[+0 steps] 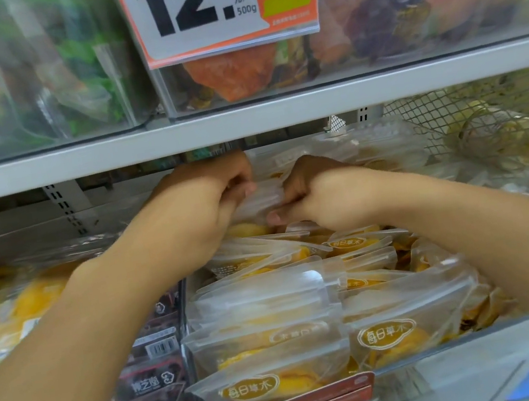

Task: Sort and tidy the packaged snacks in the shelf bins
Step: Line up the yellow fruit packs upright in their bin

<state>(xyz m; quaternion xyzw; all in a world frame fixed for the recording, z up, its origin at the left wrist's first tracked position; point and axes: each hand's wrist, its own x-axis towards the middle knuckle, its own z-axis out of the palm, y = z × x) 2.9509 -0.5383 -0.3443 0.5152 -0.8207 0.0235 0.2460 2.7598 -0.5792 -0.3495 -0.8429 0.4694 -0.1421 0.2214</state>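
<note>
Frosted clear pouch (257, 198) (yellow snack inside) between both hands' grasping fingers (236, 184).

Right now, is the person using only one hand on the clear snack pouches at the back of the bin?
No, the left hand and the right hand both grip the same clear pouch.

Both bare forearms reach forward and converge. The left hand (217, 197) has its fingers curled inward, and the right hand (307, 193) faces it, fingers curled, thumb pointing left, knuckles nearly meeting.
</note>
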